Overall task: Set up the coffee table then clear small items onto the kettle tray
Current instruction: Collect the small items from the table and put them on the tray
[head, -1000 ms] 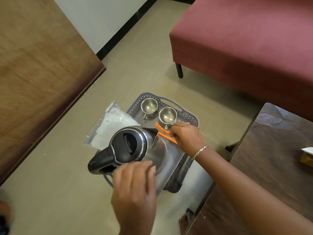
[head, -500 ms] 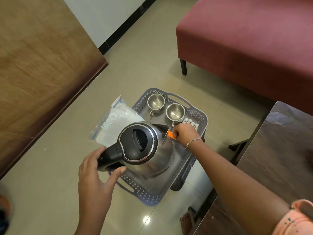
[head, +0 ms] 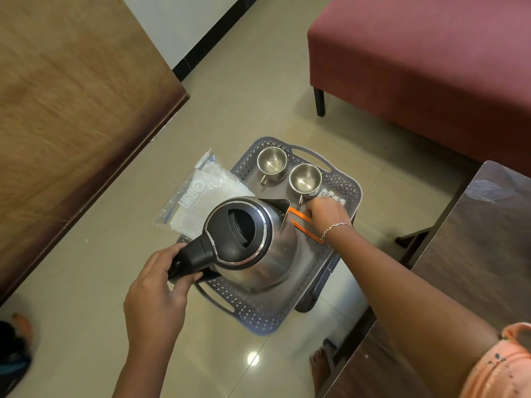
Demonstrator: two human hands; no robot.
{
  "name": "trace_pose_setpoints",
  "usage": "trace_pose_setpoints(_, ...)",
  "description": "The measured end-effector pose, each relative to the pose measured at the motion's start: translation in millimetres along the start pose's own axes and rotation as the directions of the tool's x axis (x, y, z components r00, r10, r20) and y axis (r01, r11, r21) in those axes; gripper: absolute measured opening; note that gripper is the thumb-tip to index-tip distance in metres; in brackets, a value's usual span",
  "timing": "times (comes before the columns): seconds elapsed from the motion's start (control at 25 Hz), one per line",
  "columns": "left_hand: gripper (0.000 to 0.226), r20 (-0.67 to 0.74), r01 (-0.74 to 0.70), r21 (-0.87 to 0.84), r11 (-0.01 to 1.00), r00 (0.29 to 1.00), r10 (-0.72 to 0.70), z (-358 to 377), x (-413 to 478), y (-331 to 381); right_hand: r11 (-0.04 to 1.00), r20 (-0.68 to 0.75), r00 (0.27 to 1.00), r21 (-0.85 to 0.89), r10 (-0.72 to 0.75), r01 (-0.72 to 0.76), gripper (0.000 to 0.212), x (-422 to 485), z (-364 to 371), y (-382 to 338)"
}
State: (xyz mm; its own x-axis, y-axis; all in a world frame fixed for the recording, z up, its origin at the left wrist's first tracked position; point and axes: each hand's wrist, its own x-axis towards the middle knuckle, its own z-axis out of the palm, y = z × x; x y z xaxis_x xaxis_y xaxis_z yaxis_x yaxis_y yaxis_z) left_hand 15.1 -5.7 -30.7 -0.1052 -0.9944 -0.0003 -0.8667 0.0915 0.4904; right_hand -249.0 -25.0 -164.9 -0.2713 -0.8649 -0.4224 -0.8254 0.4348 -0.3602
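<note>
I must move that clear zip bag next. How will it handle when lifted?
The clear zip bag looks thin and crinkled, so probably floppy and light. Glossy plastic, lying across the tray rim, it may slide easily.

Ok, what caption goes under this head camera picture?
Left hand grips the kettle handle while right hand touches orange sticks on the tray.

Grey perforated tray (head: 342, 185); orange sticks (head: 300, 215); maroon sofa (head: 416, 67).
</note>
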Motion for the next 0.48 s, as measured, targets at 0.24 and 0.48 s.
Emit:
trace_pose_setpoints(0.24,0.044,-0.046,0.060,0.026,0.998,0.997,-0.058,-2.8,-8.7,-1.0,0.996,0.041,0.997,-0.060,-0.069,0.071,0.022,3.2,9.7,-1.3)
trace_pose_setpoints(0.48,0.044,-0.031,0.030,0.046,0.998,0.999,-0.029,-3.2,-6.7,-3.0,0.987,0.122,0.982,-0.063,-0.141,0.150,0.013,-0.7,5.9,-1.9)
